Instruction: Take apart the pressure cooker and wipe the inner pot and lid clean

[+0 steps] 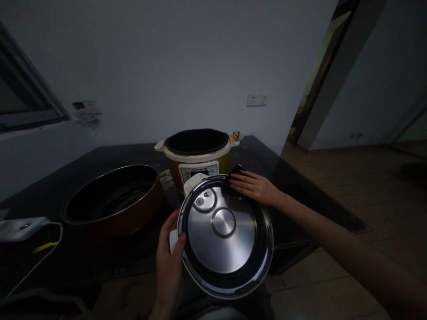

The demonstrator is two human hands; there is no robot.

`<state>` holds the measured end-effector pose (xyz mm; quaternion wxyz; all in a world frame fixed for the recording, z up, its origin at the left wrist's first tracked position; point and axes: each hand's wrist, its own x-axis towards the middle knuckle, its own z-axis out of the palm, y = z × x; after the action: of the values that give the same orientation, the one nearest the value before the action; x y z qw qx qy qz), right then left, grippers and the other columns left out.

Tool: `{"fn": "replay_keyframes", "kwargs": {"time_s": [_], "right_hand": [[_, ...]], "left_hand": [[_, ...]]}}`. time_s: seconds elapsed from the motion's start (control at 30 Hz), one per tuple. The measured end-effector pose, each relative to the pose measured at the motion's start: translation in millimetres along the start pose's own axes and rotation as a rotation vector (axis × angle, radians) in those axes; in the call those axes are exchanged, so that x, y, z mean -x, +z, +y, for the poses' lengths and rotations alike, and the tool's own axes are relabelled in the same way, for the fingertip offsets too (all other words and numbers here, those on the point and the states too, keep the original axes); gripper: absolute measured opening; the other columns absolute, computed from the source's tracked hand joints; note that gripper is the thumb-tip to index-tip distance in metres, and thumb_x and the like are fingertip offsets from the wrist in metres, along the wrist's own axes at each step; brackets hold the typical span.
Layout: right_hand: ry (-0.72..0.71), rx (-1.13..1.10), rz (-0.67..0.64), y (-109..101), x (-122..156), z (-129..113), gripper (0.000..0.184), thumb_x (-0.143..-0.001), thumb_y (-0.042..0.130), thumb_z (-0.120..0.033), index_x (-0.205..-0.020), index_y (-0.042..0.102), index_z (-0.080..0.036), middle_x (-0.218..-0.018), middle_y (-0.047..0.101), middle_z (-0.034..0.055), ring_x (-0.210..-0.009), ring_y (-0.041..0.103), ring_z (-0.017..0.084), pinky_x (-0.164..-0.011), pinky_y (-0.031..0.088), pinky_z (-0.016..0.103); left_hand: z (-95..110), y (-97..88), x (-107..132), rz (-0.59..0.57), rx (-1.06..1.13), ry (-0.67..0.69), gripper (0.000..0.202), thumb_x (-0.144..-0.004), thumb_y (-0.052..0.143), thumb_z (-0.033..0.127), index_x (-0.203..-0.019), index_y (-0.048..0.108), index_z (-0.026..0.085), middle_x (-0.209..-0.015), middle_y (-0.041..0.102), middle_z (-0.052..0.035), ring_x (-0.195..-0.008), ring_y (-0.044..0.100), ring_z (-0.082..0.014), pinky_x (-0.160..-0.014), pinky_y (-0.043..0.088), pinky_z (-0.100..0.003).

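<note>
My left hand (170, 262) grips the left rim of a round pressure cooker lid (225, 235), held tilted with its shiny metal underside facing me. My right hand (255, 187) rests on the lid's upper right rim, its fingers closed on a small dark object (236, 170) that I cannot name. Behind the lid stands the orange and cream cooker body (196, 155), open at the top, with a control panel on its front.
A wide dark inner pot (113, 200) sits to the left on the black table (46, 186). A white device (20, 227) with a cable lies at the far left. Wall sockets (256, 99) hang behind; a doorway and wooden floor lie to the right.
</note>
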<state>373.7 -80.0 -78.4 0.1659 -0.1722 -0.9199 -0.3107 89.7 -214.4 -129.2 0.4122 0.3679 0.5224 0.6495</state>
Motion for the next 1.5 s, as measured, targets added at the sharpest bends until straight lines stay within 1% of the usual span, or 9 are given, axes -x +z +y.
{"fn": "replay_keyframes", "kwargs": {"time_s": [0.13, 0.33, 0.47, 0.63, 0.83, 1.07, 1.17, 1.33, 1.5], "right_hand": [[-0.094, 0.020, 0.030, 6, -15, 6, 0.031, -0.097, 0.044, -0.009, -0.123, 0.060, -0.009, -0.132, 0.061, 0.0100, -0.129, 0.050, 0.025, -0.107, 0.044, 0.046], [-0.208, -0.006, 0.015, 9, -18, 25, 0.035, -0.096, 0.045, -0.010, -0.128, 0.057, -0.015, -0.135, 0.059, 0.0094, -0.135, 0.044, 0.020, -0.109, 0.043, 0.043], [-0.290, -0.010, 0.050, 5, -34, 30, 0.029, -0.096, 0.047, -0.011, -0.121, 0.062, -0.011, -0.128, 0.064, 0.0121, -0.132, 0.047, 0.022, -0.107, 0.045, 0.043], [-0.367, 0.000, 0.121, 3, -62, 23, 0.024, -0.097, 0.047, -0.014, -0.107, 0.068, -0.013, -0.118, 0.070, 0.0094, -0.128, 0.052, 0.021, -0.105, 0.047, 0.039], [-0.449, 0.041, 0.235, -3, -87, 12, 0.022, -0.096, 0.048, -0.014, -0.096, 0.071, -0.014, -0.113, 0.072, 0.0083, -0.118, 0.061, 0.021, -0.100, 0.050, 0.038], [-0.554, -0.005, 0.400, -22, -115, -24, 0.019, -0.093, 0.052, -0.017, -0.088, 0.071, -0.016, -0.112, 0.073, 0.0072, -0.114, 0.063, 0.023, -0.100, 0.050, 0.037], [-0.584, -0.003, 0.405, -22, -117, -28, 0.018, -0.093, 0.053, -0.019, -0.088, 0.071, -0.016, -0.112, 0.073, 0.0075, -0.115, 0.063, 0.023, -0.101, 0.049, 0.038], [-0.501, 0.035, 0.328, -5, -103, -4, 0.022, -0.094, 0.050, -0.015, -0.085, 0.069, -0.015, -0.111, 0.073, 0.0075, -0.111, 0.065, 0.021, -0.102, 0.048, 0.039], [-0.419, 0.031, 0.253, 5, -89, 9, 0.020, -0.096, 0.049, -0.015, -0.100, 0.068, -0.014, -0.121, 0.069, 0.0083, -0.120, 0.059, 0.020, -0.105, 0.046, 0.039]], "left_hand": [[-2, -1.2, -1, -0.012, 0.003, 0.005, 0.055, -0.078, 0.070, 0.041, -0.129, 0.056, 0.026, -0.130, 0.061, -0.0075, -0.123, 0.055, -0.0291, -0.110, 0.036, -0.046], [-6, -3.0, -2, -0.035, 0.026, -0.004, 0.055, -0.078, 0.070, 0.041, -0.129, 0.056, 0.028, -0.133, 0.059, -0.0061, -0.127, 0.051, -0.0304, -0.110, 0.034, -0.046], [-4, -2.8, -2, -0.032, 0.030, -0.009, 0.056, -0.076, 0.071, 0.042, -0.129, 0.056, 0.028, -0.133, 0.059, -0.0057, -0.126, 0.052, -0.0307, -0.109, 0.036, -0.045], [1, -1.3, 0, -0.033, 0.026, 0.000, 0.056, -0.075, 0.072, 0.043, -0.127, 0.058, 0.026, -0.131, 0.061, -0.0063, -0.124, 0.054, -0.0301, -0.109, 0.037, -0.044], [1, 0.4, -1, -0.035, 0.040, -0.007, 0.055, -0.076, 0.071, 0.042, -0.127, 0.058, 0.026, -0.131, 0.060, -0.0064, -0.125, 0.053, -0.0301, -0.108, 0.038, -0.043], [-1, 0.2, -2, -0.041, 0.045, 0.015, 0.052, -0.077, 0.069, 0.041, -0.126, 0.058, 0.027, -0.133, 0.059, -0.0053, -0.127, 0.051, -0.0288, -0.109, 0.037, -0.042], [-1, -0.5, -2, -0.041, 0.040, 0.027, 0.052, -0.077, 0.070, 0.041, -0.125, 0.058, 0.027, -0.133, 0.059, -0.0053, -0.126, 0.051, -0.0290, -0.108, 0.038, -0.042], [-2, -1.5, -3, -0.053, 0.027, 0.027, 0.050, -0.078, 0.069, 0.042, -0.125, 0.058, 0.028, -0.134, 0.059, -0.0048, -0.126, 0.052, -0.0290, -0.107, 0.039, -0.042], [-2, -1.5, -3, -0.071, 0.038, 0.030, 0.050, -0.079, 0.068, 0.041, -0.126, 0.057, 0.027, -0.133, 0.059, -0.0056, -0.126, 0.051, -0.0293, -0.109, 0.035, -0.043]]}}
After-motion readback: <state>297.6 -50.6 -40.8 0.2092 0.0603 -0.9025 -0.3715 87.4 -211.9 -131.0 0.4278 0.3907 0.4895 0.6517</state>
